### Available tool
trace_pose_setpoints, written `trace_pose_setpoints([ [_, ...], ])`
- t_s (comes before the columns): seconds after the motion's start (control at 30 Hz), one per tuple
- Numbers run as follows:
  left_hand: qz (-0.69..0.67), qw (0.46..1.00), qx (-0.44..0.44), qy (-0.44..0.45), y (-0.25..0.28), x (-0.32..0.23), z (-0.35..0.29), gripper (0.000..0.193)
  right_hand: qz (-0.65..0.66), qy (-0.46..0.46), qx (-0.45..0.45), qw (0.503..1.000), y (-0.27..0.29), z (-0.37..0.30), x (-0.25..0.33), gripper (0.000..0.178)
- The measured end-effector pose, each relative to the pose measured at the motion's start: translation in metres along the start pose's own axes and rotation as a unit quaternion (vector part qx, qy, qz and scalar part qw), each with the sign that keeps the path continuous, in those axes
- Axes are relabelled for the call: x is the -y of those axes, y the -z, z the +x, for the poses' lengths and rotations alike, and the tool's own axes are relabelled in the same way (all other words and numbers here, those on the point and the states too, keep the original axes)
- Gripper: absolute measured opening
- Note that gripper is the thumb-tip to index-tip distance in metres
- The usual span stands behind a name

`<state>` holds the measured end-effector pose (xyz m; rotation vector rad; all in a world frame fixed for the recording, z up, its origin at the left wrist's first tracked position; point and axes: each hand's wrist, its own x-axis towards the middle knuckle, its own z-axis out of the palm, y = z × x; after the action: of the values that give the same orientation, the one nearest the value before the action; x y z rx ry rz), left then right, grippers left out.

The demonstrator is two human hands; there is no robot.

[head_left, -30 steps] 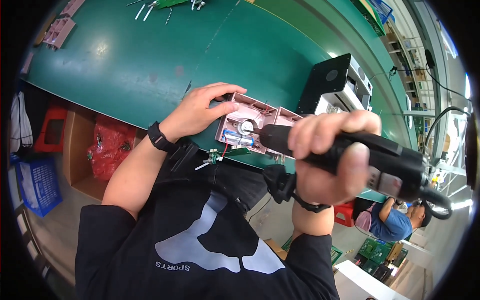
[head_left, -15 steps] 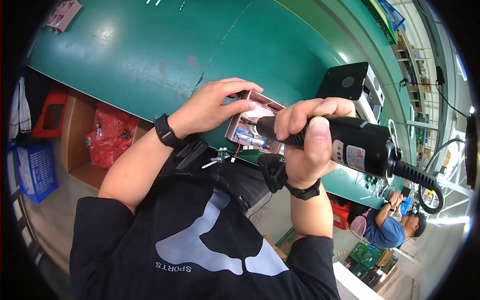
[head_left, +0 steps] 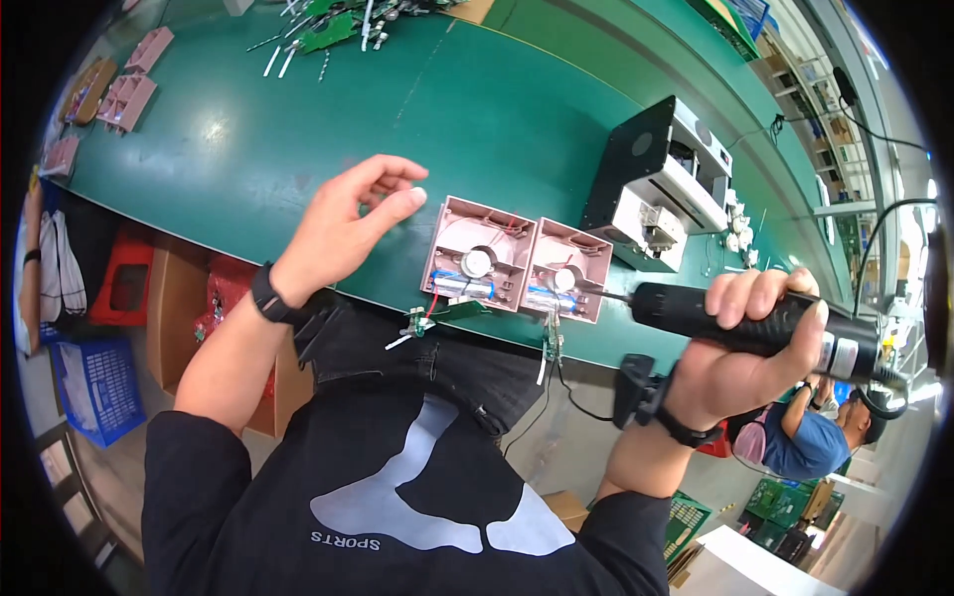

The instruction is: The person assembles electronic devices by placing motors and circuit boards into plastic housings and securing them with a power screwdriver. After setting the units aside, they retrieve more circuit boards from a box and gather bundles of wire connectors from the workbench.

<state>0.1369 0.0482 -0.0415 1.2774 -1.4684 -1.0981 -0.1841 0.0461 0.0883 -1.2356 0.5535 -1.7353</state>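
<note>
Two pink plastic housings lie side by side at the near edge of the green bench, the left housing (head_left: 479, 253) and the right housing (head_left: 567, 269), each with a round part and blue cells inside. My right hand (head_left: 740, 348) grips a black electric screwdriver (head_left: 765, 323), and its bit reaches into the right housing. My left hand (head_left: 348, 219) hovers just left of the left housing, fingers curled apart, holding nothing. Small circuit boards on wires (head_left: 422, 323) hang over the bench edge below the housings.
A black and white machine (head_left: 661, 184) stands behind the housings. More pink housings (head_left: 124, 94) lie at the far left, and green boards with metal pins (head_left: 328, 30) at the back. Red and blue crates (head_left: 89, 382) sit under the bench. Another person (head_left: 805, 432) works at the right.
My left hand has let go of the left housing and lifted away to the left. My right hand has swung the screwdriver from the left housing to the right one.
</note>
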Motion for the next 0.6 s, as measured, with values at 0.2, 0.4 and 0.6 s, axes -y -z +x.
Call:
trace_pose_setpoints([
  [0.2, 0.149, 0.979, 0.136, -0.021, -0.046, -0.072, 0.005, 0.025, -0.207, -0.122, -0.207, 0.948, 0.127, 0.019, -0.011, 0.031],
  [0.4, 0.463, 0.849, 0.179, -0.18, -0.101, -0.066, 0.01, 0.036, -0.199, -0.203, -0.25, 0.926, 0.203, 0.005, -0.058, 0.038],
  [0.6, 0.52, 0.829, 0.169, -0.117, -0.121, -0.059, 0.005, 0.042, -0.228, -0.238, -0.252, 0.91, 0.209, -0.034, -0.077, 0.056],
])
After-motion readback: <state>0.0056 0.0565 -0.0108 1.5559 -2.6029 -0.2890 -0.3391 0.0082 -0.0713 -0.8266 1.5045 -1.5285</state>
